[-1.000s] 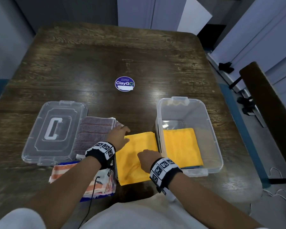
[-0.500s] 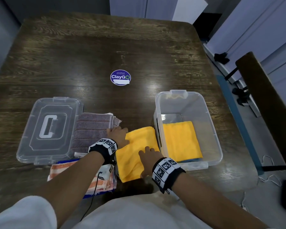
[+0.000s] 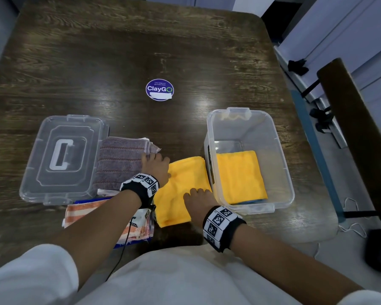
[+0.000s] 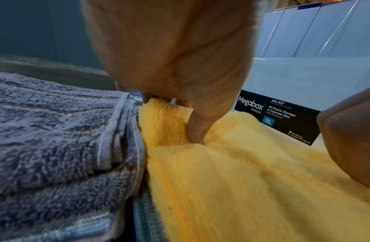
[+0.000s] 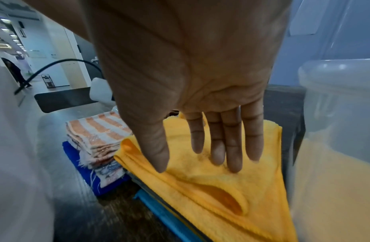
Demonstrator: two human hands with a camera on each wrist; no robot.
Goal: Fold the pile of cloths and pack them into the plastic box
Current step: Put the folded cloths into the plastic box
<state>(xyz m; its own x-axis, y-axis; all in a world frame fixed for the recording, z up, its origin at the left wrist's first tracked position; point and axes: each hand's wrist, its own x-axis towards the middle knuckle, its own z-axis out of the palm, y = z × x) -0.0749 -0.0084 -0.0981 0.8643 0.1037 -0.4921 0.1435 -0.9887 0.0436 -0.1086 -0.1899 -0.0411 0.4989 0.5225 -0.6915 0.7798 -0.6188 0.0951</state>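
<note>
While the left hand [image 3: 155, 166] pinches the far left corner of the folded yellow cloth [image 3: 185, 179], thumb pressed on top and fingertips curled under the lifted edge, the right hand [image 3: 197, 200] lies flat on the near part of the same cloth, its fingers straight and close together, the thumb spread out to the left; this cloth rests on the table [image 3: 119, 51] just left of the plastic box [image 3: 282, 150], its right edge against or almost against the box's left wall, I cannot tell which; a blue strip [image 5: 165, 212] shows under its near edge in the right wrist view. The box stands upright and open, clear-walled, with a black label on its left wall; inside it a second yellow cloth [image 3: 240, 175] lies folded flat on the near part of the floor. Left of the hands lies a folded grey-purple towel [image 3: 121, 164], touching the left hand's outer side; nearer, under the left forearm, a folded orange-striped cloth [image 3: 86, 213] lies on a blue cloth [image 5: 74, 155]; the clear lid [image 3: 59, 159] lies flat at the far left, white handle upward, just beside the towel. A round blue sticker [image 3: 160, 90] marked ClayGo sits farther off at mid-table; both wrists wear black-and-white marker bands [image 3: 222, 225]; a dark chair back [image 3: 356, 128] stands right of the table.
</note>
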